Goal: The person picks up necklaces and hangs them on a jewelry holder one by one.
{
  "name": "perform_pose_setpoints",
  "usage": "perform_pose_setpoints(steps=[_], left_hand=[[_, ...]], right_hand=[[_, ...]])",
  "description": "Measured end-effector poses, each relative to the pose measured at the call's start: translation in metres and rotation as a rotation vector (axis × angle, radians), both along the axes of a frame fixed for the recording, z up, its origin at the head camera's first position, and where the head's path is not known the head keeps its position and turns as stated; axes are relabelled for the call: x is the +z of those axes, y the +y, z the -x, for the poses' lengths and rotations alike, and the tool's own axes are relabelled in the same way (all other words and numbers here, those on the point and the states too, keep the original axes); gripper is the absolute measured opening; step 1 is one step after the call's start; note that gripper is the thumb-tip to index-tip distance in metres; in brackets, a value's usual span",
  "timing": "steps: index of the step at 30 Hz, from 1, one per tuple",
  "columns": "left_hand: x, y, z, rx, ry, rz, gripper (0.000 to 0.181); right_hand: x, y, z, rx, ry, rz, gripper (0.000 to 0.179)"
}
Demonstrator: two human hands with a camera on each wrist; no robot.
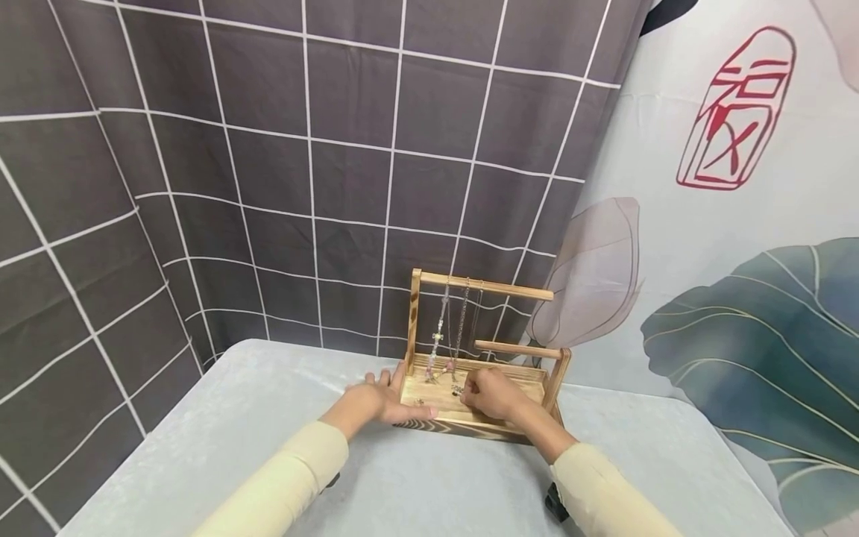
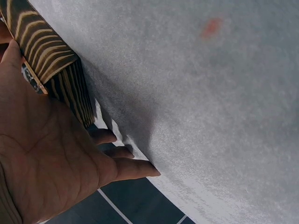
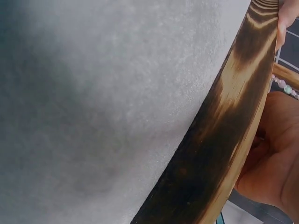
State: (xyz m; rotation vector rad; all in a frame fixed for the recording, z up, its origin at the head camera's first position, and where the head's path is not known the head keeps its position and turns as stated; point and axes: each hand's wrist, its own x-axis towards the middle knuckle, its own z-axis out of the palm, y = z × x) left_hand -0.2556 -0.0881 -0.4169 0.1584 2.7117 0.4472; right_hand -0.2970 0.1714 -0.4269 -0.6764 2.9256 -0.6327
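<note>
A wooden jewelry stand (image 1: 483, 430) has a shallow tray base and two crossbars. My left hand (image 1: 379, 399) rests against its left end, thumb laid over the tray's rim and the other fingers spread outside. In the left wrist view, that palm (image 2: 56, 158) lies beside the stand's dark-grained corner (image 2: 58, 60). Inside the tray, my right hand (image 1: 495, 393) has curled fingers, pinching a small dark and silvery piece of jewelry (image 1: 458, 390). The right wrist view shows the hand (image 3: 275, 154) behind the front wall (image 3: 219, 135), its fingertips mostly hidden.
A beaded necklace (image 1: 436, 339) and chain necklaces (image 1: 461, 324) hang from the upper crossbar (image 1: 510, 288). A shorter, lower crossbar (image 1: 517, 348) stands at the right. Another tiny piece (image 1: 419, 403) lies near my left thumb. A pale cloth covers the table (image 1: 282, 403); a dark grid curtain (image 1: 349, 186) hangs behind.
</note>
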Motion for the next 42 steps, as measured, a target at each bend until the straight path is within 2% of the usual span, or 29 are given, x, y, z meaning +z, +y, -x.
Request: perform_pose_setpoints(steps=[6,10,14,17,21,24,26,31,33,36,42], left_hand=[[0.003,0.0,-0.001,0.004,0.001,-0.002,0.128],[0.002,0.0,-0.001,0.006,0.002,-0.009,0.128],[0.002,0.0,-0.001,0.003,-0.002,-0.011,0.129],[0.004,0.0,-0.002,-0.002,-0.013,-0.01,0.13],[0.005,0.0,-0.002,-0.007,-0.017,-0.008,0.131],[0.002,0.0,0.0,-0.006,-0.011,-0.003,0.132],[-0.006,-0.001,0.007,-0.013,-0.007,0.022,0.136],[-0.006,-0.002,0.008,-0.014,-0.012,0.043,0.142],[0.002,-0.002,0.001,-0.008,-0.013,0.03,0.137],[0.006,-0.002,-0.001,-0.013,-0.007,0.027,0.131],[0.008,-0.001,-0.001,-0.023,-0.005,0.029,0.128]], right_hand=[[0.002,0.0,-0.005,0.006,-0.033,-0.027,0.017],[0.0,0.002,-0.009,-0.024,-0.087,0.042,0.021],[-0.002,0.005,-0.011,-0.103,-0.194,0.268,0.025],[-0.004,0.006,-0.008,-0.161,-0.296,0.466,0.024],[-0.004,0.008,-0.004,-0.217,-0.39,0.677,0.025],[-0.004,0.009,-0.002,-0.224,-0.434,0.815,0.028],[-0.004,0.01,-0.001,-0.229,-0.474,0.912,0.028],[-0.003,0.012,-0.001,-0.22,-0.584,1.108,0.028],[-0.002,0.013,-0.002,-0.201,-0.615,1.148,0.029],[-0.002,0.015,-0.004,-0.204,-0.636,1.17,0.034],[-0.004,0.018,-0.006,-0.209,-0.606,1.117,0.036]])
